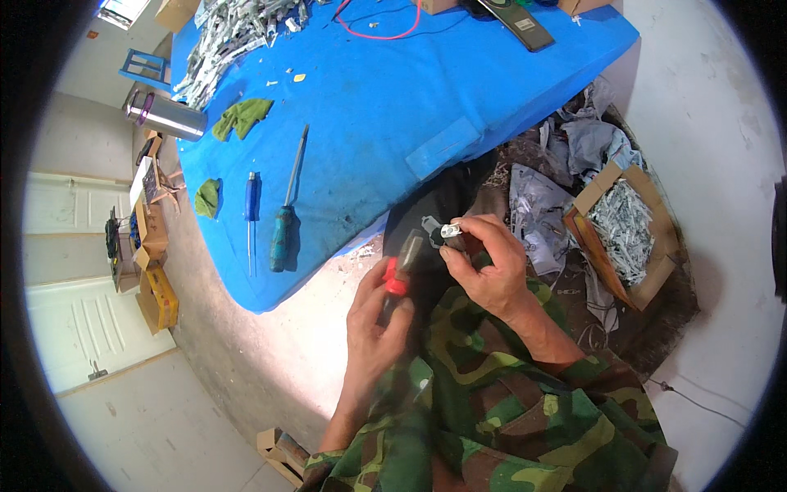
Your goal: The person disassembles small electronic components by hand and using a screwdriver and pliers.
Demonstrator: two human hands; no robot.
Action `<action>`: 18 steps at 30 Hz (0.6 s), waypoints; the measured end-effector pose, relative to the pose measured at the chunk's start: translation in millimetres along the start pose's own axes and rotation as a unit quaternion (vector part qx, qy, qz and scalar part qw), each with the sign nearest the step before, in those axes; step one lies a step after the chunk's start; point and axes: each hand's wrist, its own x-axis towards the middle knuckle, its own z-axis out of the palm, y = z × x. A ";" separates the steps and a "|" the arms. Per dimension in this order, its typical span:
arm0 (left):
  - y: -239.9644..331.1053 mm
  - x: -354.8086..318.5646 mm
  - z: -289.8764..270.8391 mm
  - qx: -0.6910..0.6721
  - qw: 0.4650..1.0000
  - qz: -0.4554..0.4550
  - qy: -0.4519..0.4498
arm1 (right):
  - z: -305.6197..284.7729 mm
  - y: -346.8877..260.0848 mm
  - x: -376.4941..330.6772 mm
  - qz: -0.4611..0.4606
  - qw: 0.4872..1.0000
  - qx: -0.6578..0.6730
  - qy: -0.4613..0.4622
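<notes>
"Grip first. Left hand (375,324)?"
"Closed round a red-and-black tool (398,283). Handle in my fingers, greyish end sticking out at one o'clock. Blurred, so exact kind unclear."
"Right hand (496,271)?"
"Grasping too: thumb and fingers pinching a small metal piece (450,231). It sits right at my fingertips, ten o'clock of the palm, not down inside it."
"Tool to piece?"
"Tool's end is near, at about eight o'clock of the piece. Touching or apart, can't tell."
"Around you, quick?"
"Blue-covered table (385,107) at eleven. Two screwdrivers (281,238) lying on it side by side, between ten and eleven from my left hand. Cardboard box (598,187) of silvery bits (623,230), between two and three from my right. Camouflage clothing (500,389) at six."
</notes>
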 end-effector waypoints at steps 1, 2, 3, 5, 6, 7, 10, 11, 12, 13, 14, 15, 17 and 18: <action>7.3 1.3 -1.1 -0.006 1.000 -0.011 0.003 | -0.2 0.3 0.2 -0.006 1.000 -0.007 0.004; 11.5 1.7 -1.6 -0.011 1.000 -0.022 0.006 | -0.1 0.2 0.2 -0.011 1.000 -0.014 0.008; 9.9 1.9 -1.0 0.002 1.000 -0.006 0.011 | -0.2 0.1 0.2 -0.017 1.000 -0.021 0.011; 4.9 2.1 0.2 0.028 0.999 0.024 0.021 | 0.0 1.6 -0.6 -0.024 0.999 -0.036 0.018; 5.9 1.9 0.5 0.033 0.999 0.023 0.021 | 0.3 2.2 -1.0 -0.027 0.998 -0.043 0.021; 7.6 1.5 1.2 0.038 0.999 0.022 0.021 | 0.1 1.8 -1.3 -0.027 0.998 -0.053 0.017; 8.4 2.6 0.2 0.070 0.997 0.031 0.019 | -0.1 -0.8 -0.8 -0.030 0.997 -0.073 0.008; 8.1 2.8 0.0 0.083 0.996 0.036 0.018 | 1.0 -2.1 -0.6 -0.032 0.997 -0.073 0.007; 7.8 2.9 0.3 0.087 0.995 0.038 0.018 | 1.7 -2.8 -0.8 -0.035 0.997 -0.072 0.006; 7.5 3.0 0.6 0.091 0.995 0.040 0.017 | 1.6 -2.9 -1.7 -0.037 0.996 -0.076 0.003; 7.6 3.4 0.5 0.095 0.994 0.043 0.017 | 1.7 -3.2 -2.2 -0.040 0.996 -0.081 0.001; 8.7 4.0 0.4 0.105 0.993 0.046 0.020 | 1.8 -3.4 -2.4 -0.044 0.995 -0.085 -0.001; 11.9 5.4 0.0 0.124 0.991 0.053 0.025 | 2.1 -3.0 -2.0 -0.050 0.995 -0.083 -0.004; 12.2 5.8 -0.5 0.153 0.986 0.057 0.023 | 2.1 -2.7 -1.9 -0.052 0.995 -0.082 -0.005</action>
